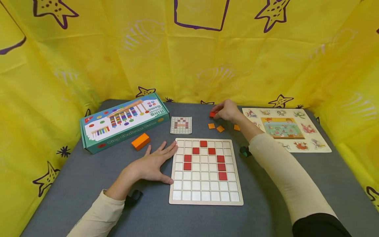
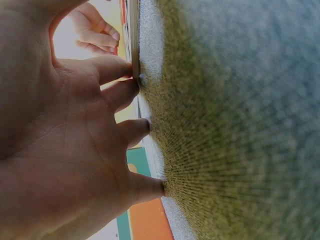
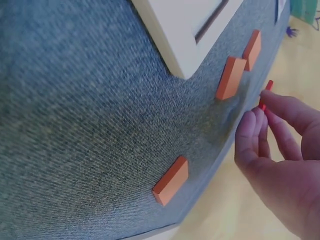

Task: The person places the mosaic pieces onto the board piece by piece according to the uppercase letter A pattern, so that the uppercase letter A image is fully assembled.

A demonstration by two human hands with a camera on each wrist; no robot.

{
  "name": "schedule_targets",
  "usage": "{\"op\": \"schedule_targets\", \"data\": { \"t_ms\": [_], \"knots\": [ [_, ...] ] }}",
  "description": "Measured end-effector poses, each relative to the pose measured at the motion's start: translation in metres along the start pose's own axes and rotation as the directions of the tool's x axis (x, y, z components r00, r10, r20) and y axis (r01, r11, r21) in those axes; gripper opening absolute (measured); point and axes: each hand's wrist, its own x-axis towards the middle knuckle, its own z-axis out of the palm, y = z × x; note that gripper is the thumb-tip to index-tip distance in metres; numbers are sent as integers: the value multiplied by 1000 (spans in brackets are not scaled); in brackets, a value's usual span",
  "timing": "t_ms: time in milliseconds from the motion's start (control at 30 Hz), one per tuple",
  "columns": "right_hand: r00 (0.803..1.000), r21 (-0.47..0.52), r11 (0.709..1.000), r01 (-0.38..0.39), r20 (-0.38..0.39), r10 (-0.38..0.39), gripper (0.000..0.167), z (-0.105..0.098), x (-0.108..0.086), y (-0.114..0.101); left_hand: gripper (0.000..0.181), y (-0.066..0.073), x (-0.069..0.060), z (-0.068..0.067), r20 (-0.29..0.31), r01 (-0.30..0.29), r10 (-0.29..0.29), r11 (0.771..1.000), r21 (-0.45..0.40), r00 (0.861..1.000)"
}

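A white grid board (image 1: 206,201) lies in the middle of the table, with several red square tiles (image 1: 203,144) set in its cells. My left hand (image 1: 151,165) is spread at the board's left side, its thumb and fingertips touching that edge. Beyond the board, my right hand (image 1: 228,111) pinches a red tile (image 1: 212,114) between thumb and fingers; the right wrist view shows this red tile (image 3: 269,86) edge-on. Three loose orange tiles (image 1: 220,128) lie on the table near the right hand. Behind the board is a small pattern card (image 1: 181,125) printed with a similar grid.
A green-edged game box (image 1: 125,121) stands at the back left, with an orange block (image 1: 140,142) before it. On the right lies a picture puzzle board (image 1: 318,146), partly under the right arm. Yellow patterned cloth (image 1: 189,65) surrounds the grey table (image 1: 154,214).
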Motion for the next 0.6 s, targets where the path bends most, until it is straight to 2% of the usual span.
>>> {"op": "schedule_targets", "data": {
  "t_ms": [300, 600],
  "knots": [
    [997, 35, 997, 75, 14, -75, 28, 0, -16, -3, 122, 0, -1, -1, 9, 0, 0, 1000, 3, 1000],
    [996, 5, 996, 89, 14, -89, 27, 1, -35, -7, 123, 1, 0, -2, 11, 10, -10, 1000, -1, 1000]
  ]
}}
